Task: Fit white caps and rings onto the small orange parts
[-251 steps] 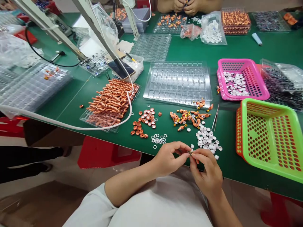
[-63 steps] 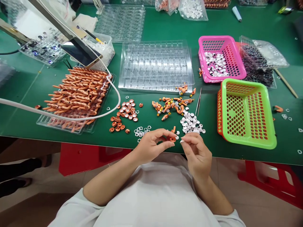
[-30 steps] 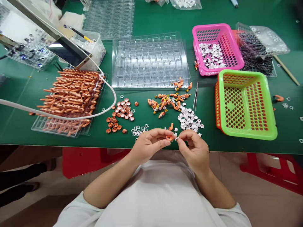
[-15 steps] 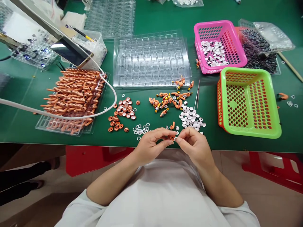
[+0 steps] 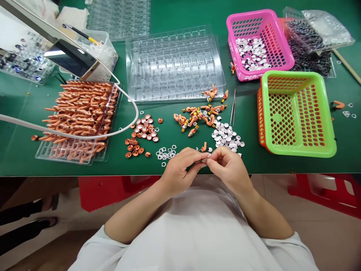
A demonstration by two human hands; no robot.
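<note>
At the near table edge my left hand pinches a small orange earbud cover, now mostly hidden by the fingers. My right hand meets it fingertip to fingertip, closed on a small white piece whose shape is hard to make out. Just beyond the fingers lies an orange earbud stem piece. White round discs are heaped beyond my right hand. White rings and copper-coloured round covers lie to the left. Orange earbud shells with yellow tabs are scattered farther back.
Tweezers lie near a green basket and a pink basket holding white discs. Clear blister trays sit at the back. Left, a white cable arches past stacked orange shells and a phone.
My fingertips have closed in together, covering the orange cover that showed between them. The view has shifted slightly; the table items lie as before.
</note>
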